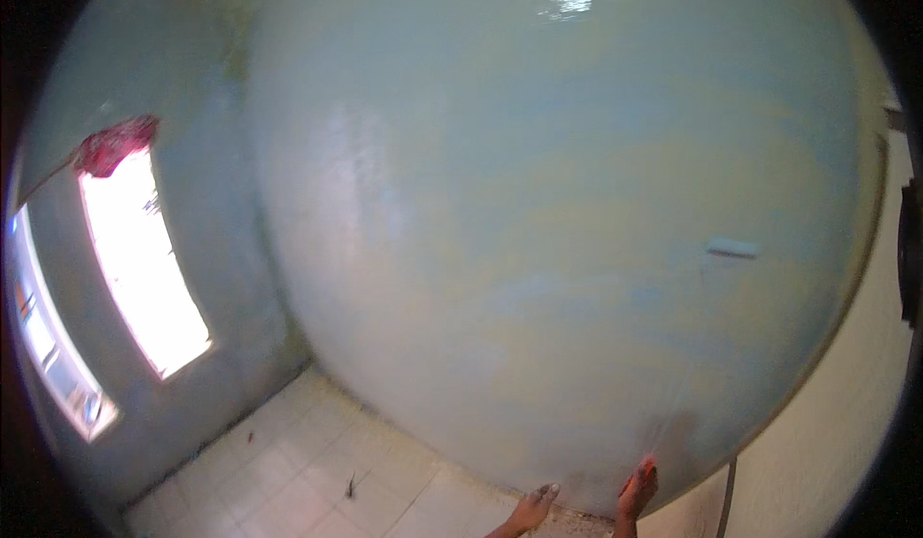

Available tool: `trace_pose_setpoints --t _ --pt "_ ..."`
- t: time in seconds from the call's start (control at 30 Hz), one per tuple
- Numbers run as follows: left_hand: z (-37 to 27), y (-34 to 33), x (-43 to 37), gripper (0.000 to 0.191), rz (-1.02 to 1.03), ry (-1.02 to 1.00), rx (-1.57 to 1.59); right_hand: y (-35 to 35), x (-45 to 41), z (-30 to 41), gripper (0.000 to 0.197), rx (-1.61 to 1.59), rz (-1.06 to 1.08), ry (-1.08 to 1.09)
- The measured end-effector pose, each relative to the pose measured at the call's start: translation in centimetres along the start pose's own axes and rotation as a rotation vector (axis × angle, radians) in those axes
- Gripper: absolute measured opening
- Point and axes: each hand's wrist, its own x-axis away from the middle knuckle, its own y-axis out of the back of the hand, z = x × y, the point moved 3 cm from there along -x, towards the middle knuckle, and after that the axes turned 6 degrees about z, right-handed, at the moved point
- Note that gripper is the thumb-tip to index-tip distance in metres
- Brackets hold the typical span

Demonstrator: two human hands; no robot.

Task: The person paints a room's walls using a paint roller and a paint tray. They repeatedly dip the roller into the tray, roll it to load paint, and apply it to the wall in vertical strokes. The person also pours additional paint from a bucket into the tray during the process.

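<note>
At the lower right, my right hand (636, 491) is wrapped around the red-orange handle of a paint roller (732, 248). Its thin frame rises, blurred, from the hand to the pale blue roller sleeve. That sleeve lies across the right part of the wall (469, 199), which is coated in patchy blue over a yellowish colour. Left of it, low in the view, my left hand (533, 507) is held out with nothing seen in it, its fingers loosely bent and the thumb apart.
A bright narrow window (140, 264) opens in the left wall, with a red cloth (119, 145) at its top. Farther left is another window opening (54, 343). Small dark debris (350, 487) lies on the white tiled floor (288, 459). A cream surface (800, 459) borders the wall's right edge.
</note>
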Motion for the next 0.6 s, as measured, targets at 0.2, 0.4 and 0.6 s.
trace_pose_setpoints --t 0.2,0.4,0.6 --pt "-0.5 0.6 -0.3 0.086 -0.132 0.112 0.004 -0.3 -6.8 -1.7 0.053 0.032 0.086 0.067" --pt "3.1 1.6 1.4 0.082 -0.348 0.264 -0.049 0.1 -2.8 -13.8 0.061 0.677 0.173 0.188" --pt "5.0 3.5 8.1 0.072 -0.505 0.319 -0.039 -0.8 3.5 -16.6 0.060 0.765 0.532 -0.064"
